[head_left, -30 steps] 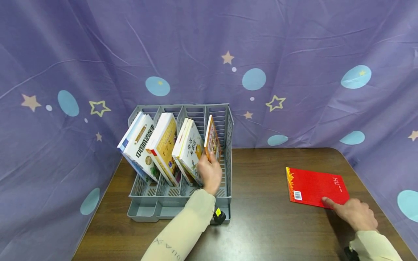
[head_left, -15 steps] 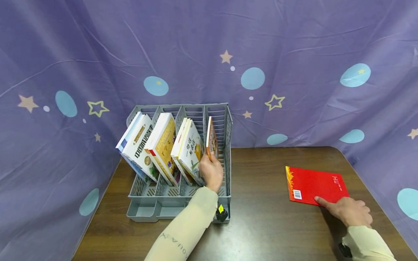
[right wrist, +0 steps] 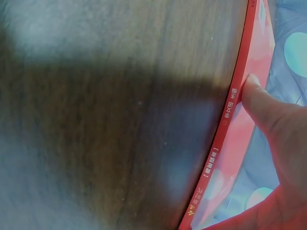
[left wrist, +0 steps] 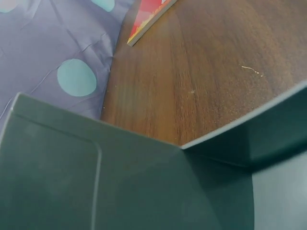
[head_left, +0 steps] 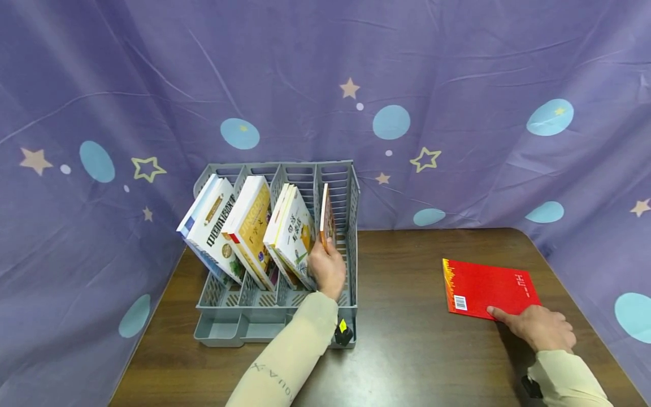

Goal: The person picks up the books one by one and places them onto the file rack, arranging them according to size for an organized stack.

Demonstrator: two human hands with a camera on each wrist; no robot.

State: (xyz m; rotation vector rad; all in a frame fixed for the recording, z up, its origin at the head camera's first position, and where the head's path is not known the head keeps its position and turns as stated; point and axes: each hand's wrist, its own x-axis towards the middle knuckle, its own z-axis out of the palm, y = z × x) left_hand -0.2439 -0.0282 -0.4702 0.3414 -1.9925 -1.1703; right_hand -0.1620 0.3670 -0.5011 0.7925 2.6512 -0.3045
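Observation:
In the head view my left hand [head_left: 328,268] grips the lower near edge of a thin orange-spined book [head_left: 327,217], which stands upright in the rightmost compartment of a grey plastic book rack [head_left: 354,243]. The left wrist view shows grey rack walls [left wrist: 134,177] but no hand. On the table to the right lies a red book [head_left: 490,285], back cover up, barcode at its left. My right hand [head_left: 546,328] rests at its near right corner. The right wrist view shows the thumb straight on the cover beside the printed spine [right wrist: 223,120].
White books [head_left: 216,226], thick yellow-covered books [head_left: 254,226] and further white books [head_left: 297,237] lean in the other rack compartments. Shallow trays [head_left: 218,330] run along the rack's front. A purple patterned curtain [head_left: 285,73] hangs behind the wooden table [head_left: 402,350].
The orange book has turned more edge-on, its cover showing less, with my left hand still gripping it. My right thumb has slid slightly left along the red book's near edge.

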